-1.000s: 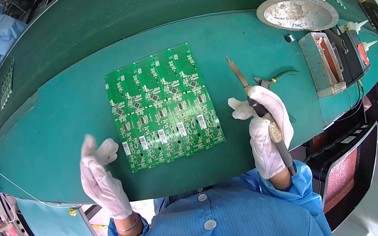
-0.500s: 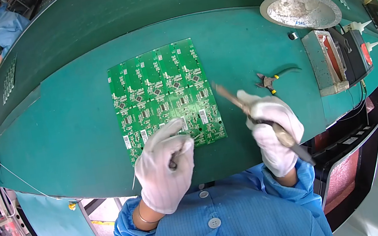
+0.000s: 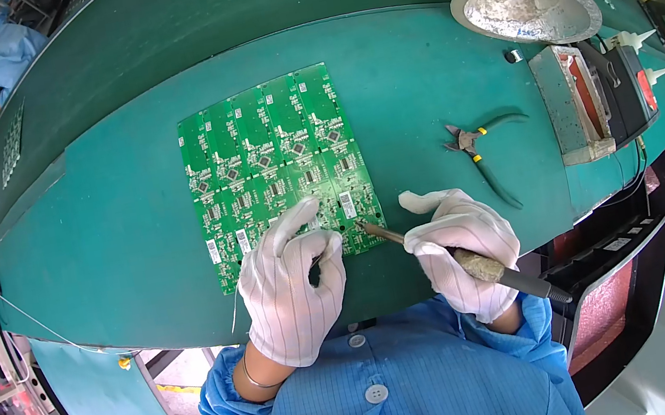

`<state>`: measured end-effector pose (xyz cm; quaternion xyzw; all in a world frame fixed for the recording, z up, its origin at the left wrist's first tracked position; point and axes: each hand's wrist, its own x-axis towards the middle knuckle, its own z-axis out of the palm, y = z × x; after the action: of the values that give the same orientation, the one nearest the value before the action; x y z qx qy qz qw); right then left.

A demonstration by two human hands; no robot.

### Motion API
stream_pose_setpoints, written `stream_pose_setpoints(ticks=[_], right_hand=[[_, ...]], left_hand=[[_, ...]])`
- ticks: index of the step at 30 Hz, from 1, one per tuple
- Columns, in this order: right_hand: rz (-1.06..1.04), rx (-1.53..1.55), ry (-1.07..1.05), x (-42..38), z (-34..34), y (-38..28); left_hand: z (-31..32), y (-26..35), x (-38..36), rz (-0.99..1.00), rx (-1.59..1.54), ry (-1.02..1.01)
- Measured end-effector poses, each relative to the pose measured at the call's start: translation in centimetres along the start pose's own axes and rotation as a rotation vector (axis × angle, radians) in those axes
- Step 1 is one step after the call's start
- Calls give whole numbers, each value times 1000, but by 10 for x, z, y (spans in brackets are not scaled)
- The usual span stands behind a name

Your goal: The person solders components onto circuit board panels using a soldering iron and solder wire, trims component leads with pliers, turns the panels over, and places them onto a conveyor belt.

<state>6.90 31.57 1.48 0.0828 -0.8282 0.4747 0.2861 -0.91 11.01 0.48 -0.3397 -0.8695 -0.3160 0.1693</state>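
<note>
My right hand (image 3: 463, 251) is closed around the handle of a soldering iron (image 3: 483, 264). Its tip reaches the lower right part of a panel of green circuit boards (image 3: 273, 191) lying flat on the bench. Over the panel's lower edge, my left hand (image 3: 293, 289) is curled with thumb and fingers pinched. A thin strand of solder wire (image 3: 234, 314) trails from its left side; the wire's working end is hidden by the fingers. Both hands wear white striped gloves. Right of the panel lie open cutting pliers (image 3: 477, 148) with green handles.
A metal fume funnel (image 3: 523, 8) hangs at the upper right. Below it stand a metal box (image 3: 571, 106) and a black unit (image 3: 623, 102) on the green bench (image 3: 123, 216). Another person (image 3: 8, 55) in blue works at the far left, near more boards (image 3: 13, 147).
My right hand has moved left and lowered the iron's tip onto the panel, uncovering the pliers' lower handle. My left hand stays nearly in place. The view has shifted slightly.
</note>
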Motion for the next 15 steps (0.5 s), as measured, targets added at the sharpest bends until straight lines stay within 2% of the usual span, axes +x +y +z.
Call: stream_pose_setpoints(ticks=[9,15], right_hand=[[-51,-22,-28,4,-1,-3],[-68,-61,39,3,0,-8]], left_hand=[[0,0,4,65,16,6],[-1,2,-3,-75,-30,-3]])
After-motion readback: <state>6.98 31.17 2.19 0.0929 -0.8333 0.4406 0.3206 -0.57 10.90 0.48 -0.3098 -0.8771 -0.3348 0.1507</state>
